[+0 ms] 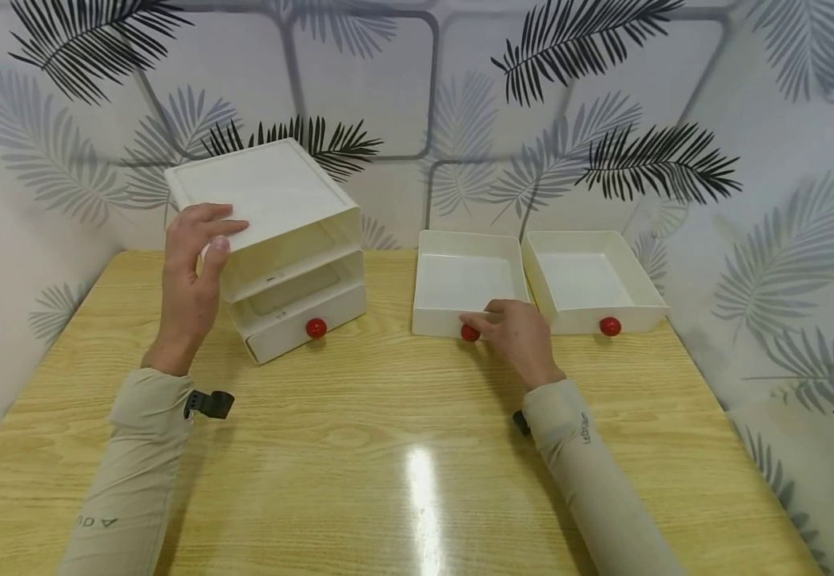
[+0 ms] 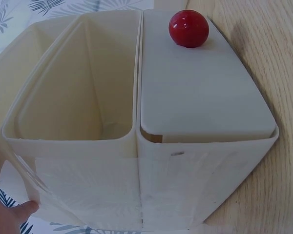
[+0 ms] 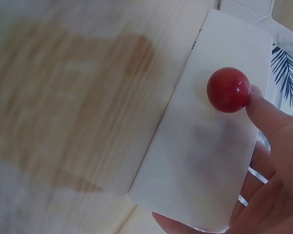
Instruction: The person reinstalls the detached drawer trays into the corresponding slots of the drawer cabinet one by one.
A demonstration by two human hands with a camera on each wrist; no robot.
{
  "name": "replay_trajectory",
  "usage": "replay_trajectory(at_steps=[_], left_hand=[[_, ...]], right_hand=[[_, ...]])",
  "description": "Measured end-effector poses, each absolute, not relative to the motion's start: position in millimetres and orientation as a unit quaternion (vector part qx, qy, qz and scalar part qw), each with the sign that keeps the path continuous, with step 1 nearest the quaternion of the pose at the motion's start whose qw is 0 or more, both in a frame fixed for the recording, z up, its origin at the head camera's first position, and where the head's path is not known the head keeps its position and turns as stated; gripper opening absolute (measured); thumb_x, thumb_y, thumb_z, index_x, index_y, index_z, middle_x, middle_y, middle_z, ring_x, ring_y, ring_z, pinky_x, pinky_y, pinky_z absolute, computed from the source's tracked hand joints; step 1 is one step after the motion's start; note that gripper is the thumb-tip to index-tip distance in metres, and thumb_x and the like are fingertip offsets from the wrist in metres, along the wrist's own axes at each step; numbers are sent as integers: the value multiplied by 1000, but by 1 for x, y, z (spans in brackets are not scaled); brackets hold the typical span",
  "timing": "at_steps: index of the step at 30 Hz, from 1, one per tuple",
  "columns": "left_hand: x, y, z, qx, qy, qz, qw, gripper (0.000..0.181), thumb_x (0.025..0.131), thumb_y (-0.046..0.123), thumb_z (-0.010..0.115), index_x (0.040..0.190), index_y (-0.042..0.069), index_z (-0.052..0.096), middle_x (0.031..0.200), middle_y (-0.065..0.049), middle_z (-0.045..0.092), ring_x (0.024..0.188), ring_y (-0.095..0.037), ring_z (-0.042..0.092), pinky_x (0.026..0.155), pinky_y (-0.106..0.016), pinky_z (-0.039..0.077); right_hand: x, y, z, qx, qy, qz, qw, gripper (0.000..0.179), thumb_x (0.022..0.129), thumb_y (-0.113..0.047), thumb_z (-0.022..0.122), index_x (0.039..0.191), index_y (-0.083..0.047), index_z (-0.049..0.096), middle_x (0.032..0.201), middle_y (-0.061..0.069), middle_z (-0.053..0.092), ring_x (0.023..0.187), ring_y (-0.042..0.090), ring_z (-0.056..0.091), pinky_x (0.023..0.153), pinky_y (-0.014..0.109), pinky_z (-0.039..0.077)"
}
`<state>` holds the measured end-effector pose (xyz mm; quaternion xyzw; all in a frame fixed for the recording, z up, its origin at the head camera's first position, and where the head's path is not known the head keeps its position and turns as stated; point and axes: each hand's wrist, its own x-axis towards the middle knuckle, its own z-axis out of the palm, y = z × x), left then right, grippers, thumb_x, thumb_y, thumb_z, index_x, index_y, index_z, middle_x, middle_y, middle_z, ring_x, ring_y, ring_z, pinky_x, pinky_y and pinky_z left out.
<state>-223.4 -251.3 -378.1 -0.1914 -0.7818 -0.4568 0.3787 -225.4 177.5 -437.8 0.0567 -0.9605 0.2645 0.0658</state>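
Observation:
A white drawer cabinet [image 1: 261, 186] stands at the left, with two empty slots above a bottom drawer [image 2: 198, 87] that has a red knob. My left hand [image 1: 197, 252] rests on the cabinet's top front corner, fingers lying over the top and thumb at the edge. Farther right, a white drawer [image 1: 470, 280] sits on the table with its red knob [image 3: 228, 89] toward me. My right hand [image 1: 520, 336] holds this drawer by its front panel [image 3: 185, 156], thumb against the knob and the other fingers at the panel's edge.
A second loose white drawer [image 1: 585, 280] with a red knob [image 1: 610, 326] stands right beside the held one. All of it is on a wood-grain table [image 1: 330, 448]. A leaf-patterned covering [image 1: 388, 96] rises behind the table and at both sides.

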Motion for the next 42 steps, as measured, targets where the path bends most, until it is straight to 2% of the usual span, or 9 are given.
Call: replay_trajectory(at_steps=[4,7,10,13,20,24,28,42], left_hand=[[-223,-250,-378,-191,-782,-457,378,39,104,26,49,121,1,74,139,-20,62,142,-26,45,124,-36,21],[-223,-249,-379,-188,-785,-457,374,39,105,24,48,121,-1,73,140,-22,61,142,-28,43,124,-36,20],[-223,-248,-379,-182,-784,-462,372,39,104,23,48,120,0,74,140,-21,61,143,-27,43,124,-36,21],[-222,-249,-378,-185,-786,-459,372,39,104,24,47,121,1,74,140,-20,61,143,-27,43,124,-36,21],[-221,-249,-378,-178,-785,-463,370,39,104,24,47,121,1,74,140,-19,61,144,-24,43,123,-36,21],[-220,-248,-377,-172,-786,-466,368,39,105,22,45,120,0,73,140,-21,60,144,-25,42,124,-36,21],[-221,-249,-377,-176,-786,-463,370,39,105,24,47,121,1,74,140,-19,61,144,-24,42,123,-36,21],[-221,-247,-376,-174,-788,-459,372,38,104,22,47,120,0,74,140,-20,61,144,-26,42,123,-36,21]], right_hand=[[-227,178,-439,63,-956,282,55,42,94,-47,73,92,-6,81,95,12,81,88,28,73,80,40,57],[-228,177,-439,61,-956,283,45,41,94,-47,72,89,-7,81,87,8,78,79,22,63,70,32,48],[-228,177,-439,58,-956,284,37,40,94,-47,72,88,-8,81,82,5,76,75,20,58,64,28,41],[-227,177,-439,58,-956,285,38,39,94,-46,72,88,-8,81,83,6,76,75,20,58,63,27,40],[-225,175,-437,57,-952,295,50,41,93,-45,74,101,-6,83,102,11,81,86,23,68,75,33,53],[-223,174,-437,63,-947,309,61,42,92,-43,75,103,-3,83,109,14,80,96,28,74,84,41,59],[-221,174,-436,77,-940,325,75,40,91,-40,76,101,-2,83,110,16,80,102,33,77,89,47,61],[-216,173,-433,113,-931,328,114,35,88,-37,80,93,-3,83,100,15,81,91,30,77,82,45,61]])
